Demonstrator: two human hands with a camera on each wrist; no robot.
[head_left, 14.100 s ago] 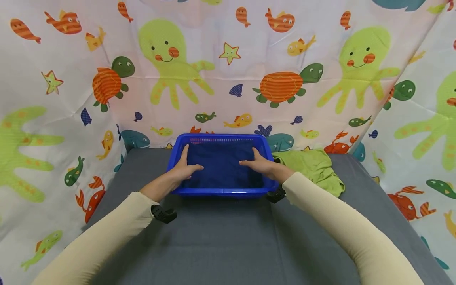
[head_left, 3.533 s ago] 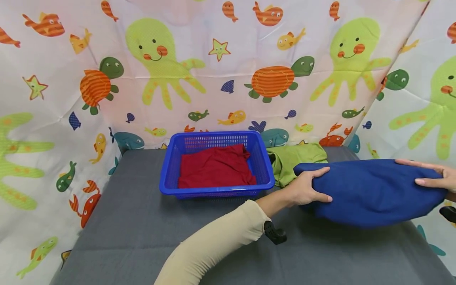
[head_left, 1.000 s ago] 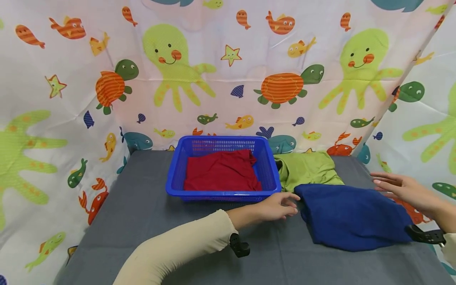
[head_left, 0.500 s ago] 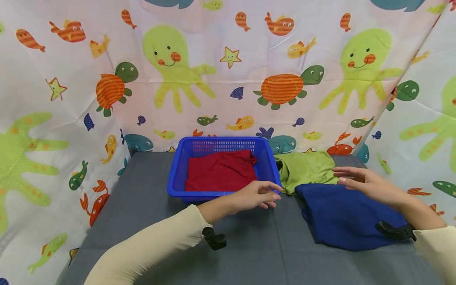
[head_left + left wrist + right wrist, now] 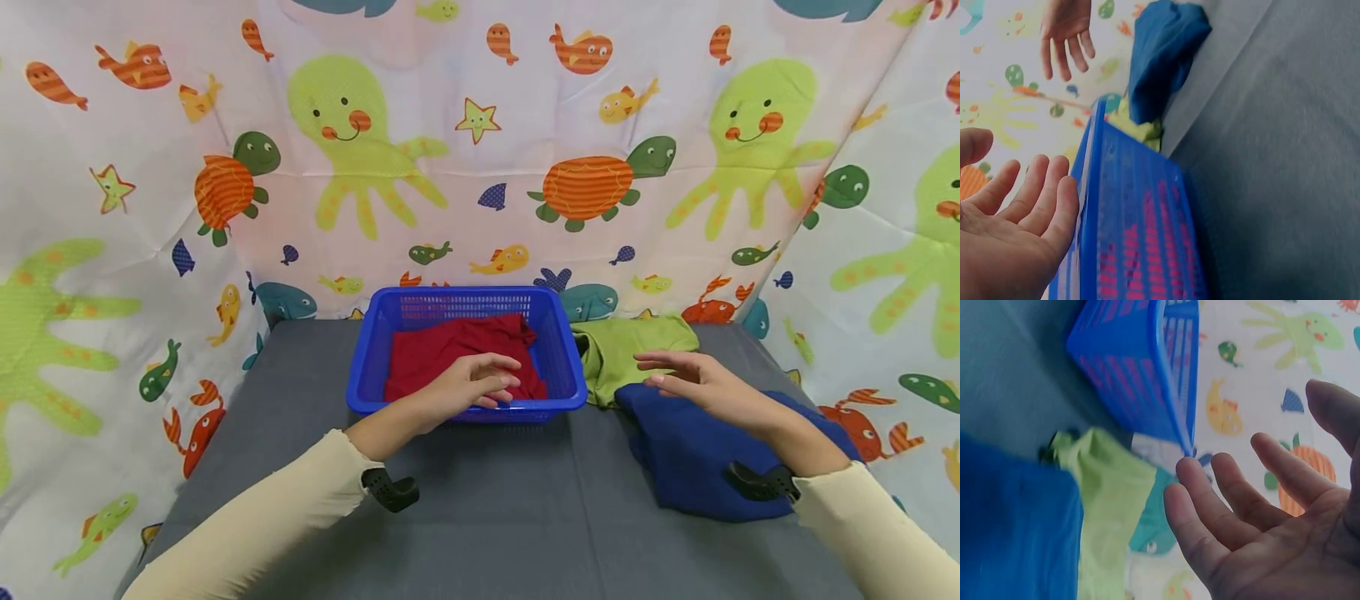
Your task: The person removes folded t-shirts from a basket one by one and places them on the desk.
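Note:
My left hand (image 5: 468, 385) hovers at the front rim of a blue plastic basket (image 5: 355, 367), its fingers loosely bent and holding nothing. Inside the basket lies a folded red cloth (image 5: 427, 358), partly covered by that hand in the head view. My right hand (image 5: 705, 387) hangs over a dark blue cloth (image 5: 690, 467), fingers relaxed, with nothing in them. The blue cloth lies in a flat bundle on the right side of the table. In the right wrist view the right palm (image 5: 1297, 544) faces up beside the basket's side.
A crumpled lime green cloth (image 5: 622, 350) lies right of the basket, behind the blue cloth. Grey fabric covers the table (image 5: 495, 508). A curtain (image 5: 480, 75) printed with sea animals stands behind and along both sides. Each wrist wears a black band (image 5: 390, 490).
Earlier, dark blue cloth filled the basket; then both hands held it at the right, showing the red cloth. Now it lies on the table, released, and both hands have moved left.

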